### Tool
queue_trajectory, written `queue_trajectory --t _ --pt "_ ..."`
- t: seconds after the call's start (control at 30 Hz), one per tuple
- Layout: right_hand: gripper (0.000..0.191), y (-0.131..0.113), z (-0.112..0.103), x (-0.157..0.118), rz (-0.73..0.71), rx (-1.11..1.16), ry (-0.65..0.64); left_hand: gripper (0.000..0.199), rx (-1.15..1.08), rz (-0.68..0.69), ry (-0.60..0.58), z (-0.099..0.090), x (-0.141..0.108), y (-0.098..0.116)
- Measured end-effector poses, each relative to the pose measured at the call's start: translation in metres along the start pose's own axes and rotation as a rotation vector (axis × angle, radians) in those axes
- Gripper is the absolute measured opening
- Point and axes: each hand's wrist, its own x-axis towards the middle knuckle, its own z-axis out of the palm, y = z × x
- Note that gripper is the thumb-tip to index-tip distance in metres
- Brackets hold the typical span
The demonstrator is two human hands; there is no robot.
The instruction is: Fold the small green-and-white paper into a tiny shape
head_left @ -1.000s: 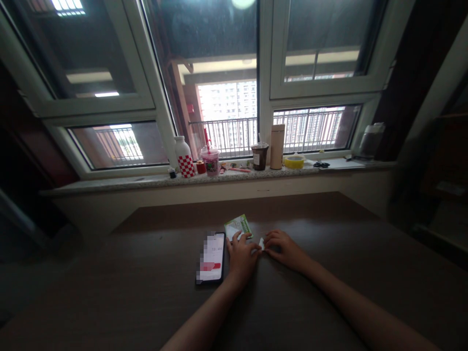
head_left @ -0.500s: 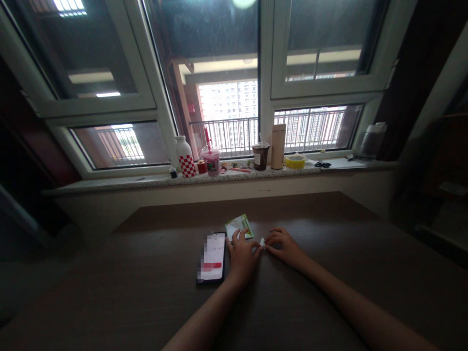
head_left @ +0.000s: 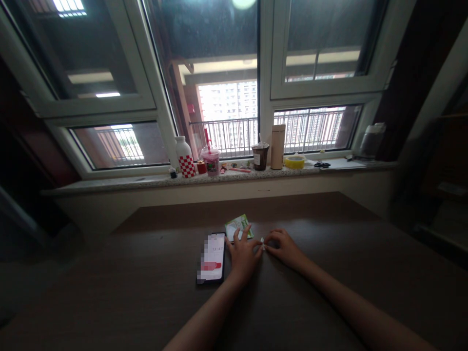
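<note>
White scrap (head_left: 262,243): between both hands, at the bench (head_left: 292,312)
Left hand (head_left: 243,256): thumb and finger pinched on it, others spread
Right hand (head_left: 288,249): fingertips closed on its other side
Progress: gripped; work left, cannot tell

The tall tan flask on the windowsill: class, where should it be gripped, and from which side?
Around the middle of its body, I'd say, coming level from the room side. The tan flask stands upright with straight, slim sides that should suit a wrapping hand. The window is behind it, and the dark cup stands close on its left.
</note>
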Motion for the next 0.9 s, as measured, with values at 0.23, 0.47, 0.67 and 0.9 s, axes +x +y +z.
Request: queue_trajectory --t 0.23,0.47,0.67,0.9 --pt "0.014 0.0009 0.0016 0.0002 0.037 -0.014 -0.005 0.012 -0.010 -0.026 -0.009 0.0005 0.0027 -0.0025" --pt "0.010 -0.0045 0.0015 -0.0001 0.051 -0.038 -0.007 0.013 -0.004 -0.063 -0.027 0.0007 0.0048 -0.0011" --pt "0.012 -0.0076 0.0030 0.0000 0.070 -0.052 -0.009 0.012 -0.010 -0.094 -0.038 0.0002 0.0056 0.0013" --pt "0.016 -0.0072 0.0025 -0.0002 0.088 -0.061 -0.032 0.013 -0.026 -0.105 -0.049 0.0006 0.0061 0.0000"
